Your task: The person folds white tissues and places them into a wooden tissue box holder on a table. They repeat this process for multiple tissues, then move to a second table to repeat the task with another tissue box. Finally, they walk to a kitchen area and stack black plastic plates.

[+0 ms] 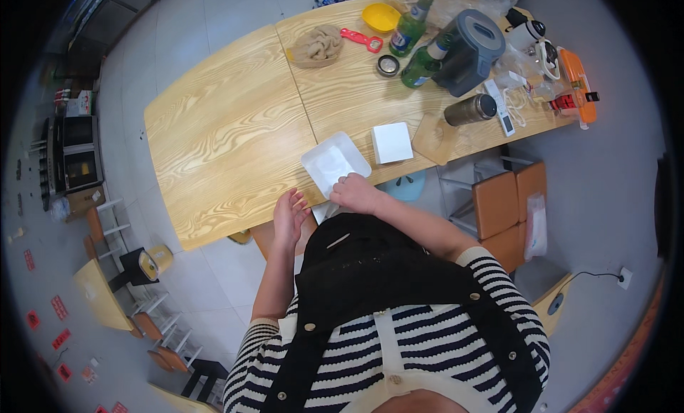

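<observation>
A shallow white plastic tray [332, 154] lies at the near edge of the wooden table [230, 124]; I make out nothing inside it. My right hand [354, 193] is at the tray's near right corner, fingers curled down, and whatever they may pinch is hidden. To the left of the tray, my left hand [291, 216] is raised by the table edge with its fingers apart and nothing in it. A small white box [393, 143] stands just right of the tray. Beside that lies a flat brown piece [432, 139], perhaps cardboard.
Farther back stand green glass bottles [410, 31], a grey lidded pitcher [470, 50], a yellow bowl [380, 17] and a beige cloth [320, 43]. A metallic tumbler [470, 110] and a white remote control [499, 108] are at the right. Brown-seated chairs [496, 204] stand below the right edge.
</observation>
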A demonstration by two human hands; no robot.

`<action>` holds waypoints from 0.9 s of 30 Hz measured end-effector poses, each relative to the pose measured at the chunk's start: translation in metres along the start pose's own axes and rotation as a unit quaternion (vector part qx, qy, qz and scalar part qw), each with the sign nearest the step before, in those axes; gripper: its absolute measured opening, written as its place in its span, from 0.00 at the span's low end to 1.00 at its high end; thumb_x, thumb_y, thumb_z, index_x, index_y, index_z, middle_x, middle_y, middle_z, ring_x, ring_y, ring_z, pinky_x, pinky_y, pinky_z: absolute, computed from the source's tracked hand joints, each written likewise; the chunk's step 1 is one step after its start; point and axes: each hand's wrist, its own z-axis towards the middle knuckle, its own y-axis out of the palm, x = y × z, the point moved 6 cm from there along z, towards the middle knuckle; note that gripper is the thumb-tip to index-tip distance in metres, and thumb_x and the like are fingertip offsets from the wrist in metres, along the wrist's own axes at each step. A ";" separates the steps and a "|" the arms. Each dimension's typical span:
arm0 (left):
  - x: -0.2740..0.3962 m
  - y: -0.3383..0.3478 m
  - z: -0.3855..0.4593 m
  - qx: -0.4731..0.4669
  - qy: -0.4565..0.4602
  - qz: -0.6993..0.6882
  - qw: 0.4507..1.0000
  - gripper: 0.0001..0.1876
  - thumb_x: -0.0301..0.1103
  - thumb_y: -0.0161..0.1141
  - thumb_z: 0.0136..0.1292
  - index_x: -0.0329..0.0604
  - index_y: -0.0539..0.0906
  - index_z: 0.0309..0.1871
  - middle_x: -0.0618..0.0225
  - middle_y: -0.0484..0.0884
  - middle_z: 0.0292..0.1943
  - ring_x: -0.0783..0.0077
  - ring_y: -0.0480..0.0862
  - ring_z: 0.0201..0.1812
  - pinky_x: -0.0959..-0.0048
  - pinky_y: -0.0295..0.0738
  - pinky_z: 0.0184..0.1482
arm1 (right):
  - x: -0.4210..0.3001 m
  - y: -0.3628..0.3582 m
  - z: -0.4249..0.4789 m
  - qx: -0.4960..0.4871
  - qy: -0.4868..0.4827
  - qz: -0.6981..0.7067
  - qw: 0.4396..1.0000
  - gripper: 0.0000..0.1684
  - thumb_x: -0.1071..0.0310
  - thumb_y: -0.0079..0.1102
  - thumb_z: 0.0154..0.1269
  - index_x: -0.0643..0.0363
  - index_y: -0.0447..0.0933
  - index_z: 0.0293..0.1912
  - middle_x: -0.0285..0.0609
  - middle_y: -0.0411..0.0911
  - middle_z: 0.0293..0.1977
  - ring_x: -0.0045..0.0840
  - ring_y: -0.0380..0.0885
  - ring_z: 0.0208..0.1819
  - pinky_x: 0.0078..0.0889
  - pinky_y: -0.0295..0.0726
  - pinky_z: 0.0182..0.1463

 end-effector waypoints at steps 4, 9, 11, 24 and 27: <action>-0.005 -0.009 0.009 0.004 -0.011 0.015 1.000 0.18 0.40 0.48 0.63 0.40 0.69 0.52 0.65 0.73 0.41 0.73 0.73 0.38 0.75 0.72 0.37 | 0.010 -0.009 0.001 0.012 0.070 0.036 0.997 0.10 0.60 0.57 0.49 0.55 0.71 0.25 0.39 0.71 0.24 0.33 0.73 0.30 0.34 0.71 0.31; -0.005 -0.017 0.004 0.017 0.034 0.038 0.999 0.15 0.33 0.52 0.60 0.40 0.71 0.49 0.66 0.75 0.40 0.73 0.75 0.37 0.75 0.72 0.38 | 0.092 -0.070 -0.080 0.360 0.406 -0.028 0.839 0.16 0.59 0.62 0.47 0.62 0.73 0.30 0.47 0.74 0.28 0.37 0.74 0.34 0.35 0.72 0.37; -0.005 -0.015 0.006 0.000 0.042 0.043 0.998 0.14 0.31 0.53 0.60 0.39 0.71 0.48 0.66 0.75 0.39 0.75 0.75 0.36 0.77 0.72 0.37 | 0.139 -0.051 -0.125 0.313 0.551 0.053 0.771 0.19 0.58 0.63 0.49 0.64 0.73 0.33 0.46 0.75 0.29 0.34 0.74 0.34 0.32 0.72 0.38; -0.003 -0.010 0.017 -0.033 0.032 0.104 0.994 0.12 0.30 0.57 0.57 0.39 0.73 0.44 0.72 0.75 0.32 0.83 0.74 0.31 0.85 0.70 0.31 | 0.159 -0.007 -0.104 0.080 0.681 0.472 0.554 0.29 0.57 0.69 0.45 0.69 0.74 0.41 0.44 0.78 0.33 0.24 0.77 0.30 0.22 0.74 0.31; -0.005 -0.013 0.021 -0.041 0.035 0.118 0.992 0.13 0.31 0.57 0.58 0.39 0.73 0.45 0.71 0.76 0.34 0.82 0.74 0.33 0.84 0.70 0.33 | 0.160 0.006 -0.110 0.136 0.665 0.509 0.530 0.31 0.60 0.71 0.42 0.73 0.73 0.42 0.48 0.78 0.35 0.27 0.78 0.31 0.25 0.76 0.32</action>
